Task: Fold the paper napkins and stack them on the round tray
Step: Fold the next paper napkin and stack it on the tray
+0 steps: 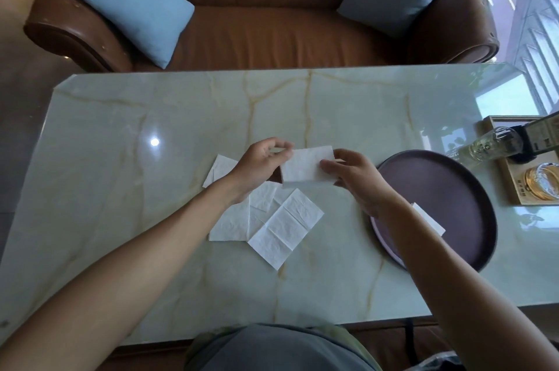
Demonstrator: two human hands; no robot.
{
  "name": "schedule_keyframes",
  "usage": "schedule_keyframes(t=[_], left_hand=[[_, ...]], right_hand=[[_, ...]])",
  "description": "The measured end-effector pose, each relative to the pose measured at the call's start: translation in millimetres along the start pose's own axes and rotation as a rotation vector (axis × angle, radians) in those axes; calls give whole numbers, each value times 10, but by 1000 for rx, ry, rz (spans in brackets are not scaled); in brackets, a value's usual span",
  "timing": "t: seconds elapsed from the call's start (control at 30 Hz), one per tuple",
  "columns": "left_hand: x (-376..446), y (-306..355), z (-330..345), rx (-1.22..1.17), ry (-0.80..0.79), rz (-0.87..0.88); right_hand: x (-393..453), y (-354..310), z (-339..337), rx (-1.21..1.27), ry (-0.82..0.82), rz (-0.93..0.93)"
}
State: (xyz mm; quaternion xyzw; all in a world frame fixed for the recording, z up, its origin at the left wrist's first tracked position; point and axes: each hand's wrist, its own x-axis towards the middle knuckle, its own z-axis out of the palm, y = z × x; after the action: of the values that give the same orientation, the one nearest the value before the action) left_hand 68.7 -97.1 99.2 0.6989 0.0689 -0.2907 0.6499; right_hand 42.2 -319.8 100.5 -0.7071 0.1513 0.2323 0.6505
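Note:
A folded white paper napkin (pixel 305 168) is held above the table between both hands. My left hand (pixel 261 166) pinches its left edge and my right hand (pixel 354 177) pinches its right edge. Below them several unfolded white napkins (pixel 284 225) lie overlapping on the marble table, with one more (pixel 219 171) showing behind my left wrist. The dark round tray (pixel 453 189) lies to the right. A folded napkin (pixel 429 219) rests on it, partly hidden by my right forearm.
A wooden box (pixel 514 186) with a glass bottle (pixel 484 145) and glassware stands at the table's right edge, just past the tray. A brown leather sofa (pixel 266 31) with two blue cushions sits behind the marble table (pixel 151 128).

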Motion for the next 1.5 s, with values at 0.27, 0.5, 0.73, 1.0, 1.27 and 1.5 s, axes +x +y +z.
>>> schedule_keyframes(t=[0.27,0.5,0.73,1.0,1.27,1.5], left_hand=[[-47,-198,238,351,-57,4],[53,-272,578,844,-92,326],[224,-215,968,831,-243,285],[493,-110,1581,845,-455,272],[903,-251,2226,543,-493,102],[1220,-421,2742,522,-589,-6]], right_hand=[[0,310,17,-98,308,96],[-118,440,-250,-68,300,85],[-355,543,-757,-454,211,-16],[-558,790,-1369,-552,139,-95],[-833,1266,-2060,67,273,-34],[-978,1838,-2388,360,396,165]])
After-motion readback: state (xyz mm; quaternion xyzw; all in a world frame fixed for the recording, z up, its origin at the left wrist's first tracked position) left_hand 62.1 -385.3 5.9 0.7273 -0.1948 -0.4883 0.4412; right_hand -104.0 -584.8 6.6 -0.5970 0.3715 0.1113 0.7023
